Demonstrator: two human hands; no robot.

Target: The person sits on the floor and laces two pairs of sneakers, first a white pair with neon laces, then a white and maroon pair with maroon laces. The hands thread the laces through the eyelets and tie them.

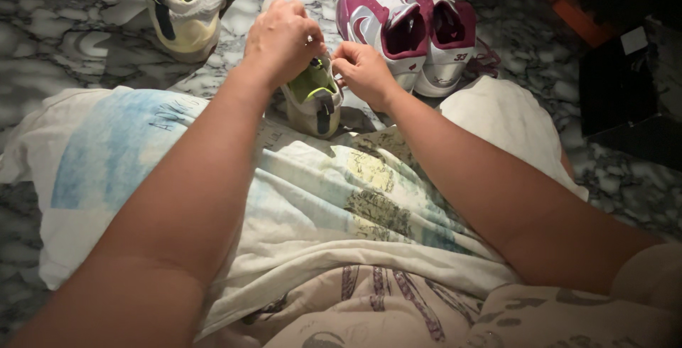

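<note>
A person's left hand (282, 39) and right hand (364, 71) are both pinching closed on the top of a white-and-lime sneaker (312, 99) resting at the edge of a printed cloth (341, 199). Its 1 mate (188, 3) is lying just left of it, while 2 maroon-and-white sneakers (412, 25) with loose laces are sitting just right, and 1 dark box (625, 92) is lying further right, all on a marble floor (57, 28).

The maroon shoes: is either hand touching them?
No, both the left hand and right hand are on the white shoe; the maroon shoes lie apart.
</note>
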